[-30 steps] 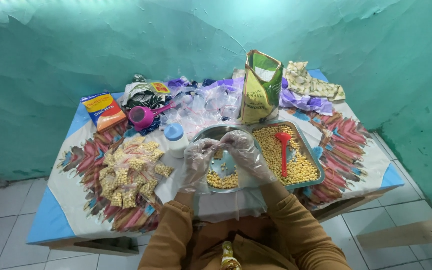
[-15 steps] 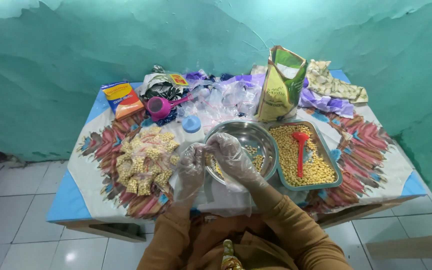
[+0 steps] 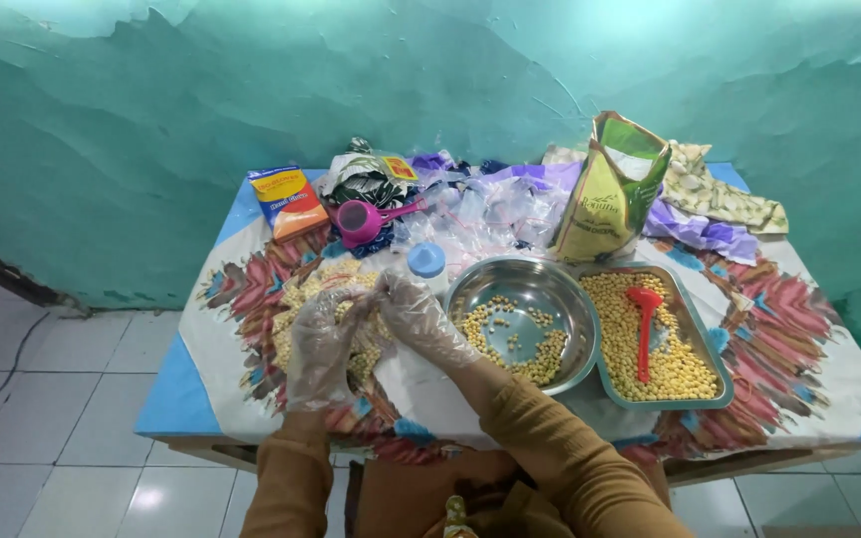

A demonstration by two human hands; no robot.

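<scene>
Packets (image 3: pixel 323 299) of yellow kernels lie heaped at centre-left of the frame, under both gloved hands. Left hand (image 3: pixel 319 344) rests spread on the heap; right hand (image 3: pixel 416 317) pinches a packet's edge, fingers together. Slippery gloves could lose that grip, spilling kernels onto the cloth (image 3: pixel 241 299) beside the bowl (image 3: pixel 520 319).

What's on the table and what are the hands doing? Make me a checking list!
Surface: table under a patterned cloth.
Job's things: heap of small filled packets; steel bowl and tray of yellow kernels; red scoop.
Clutter: pink cup, orange box, green bag, blue lid, loose plastic bags.
Grippers: gloved left hand and right hand meet over the packets.
Cables: nothing seen.
Surroundings: teal wall, tiled floor.
</scene>
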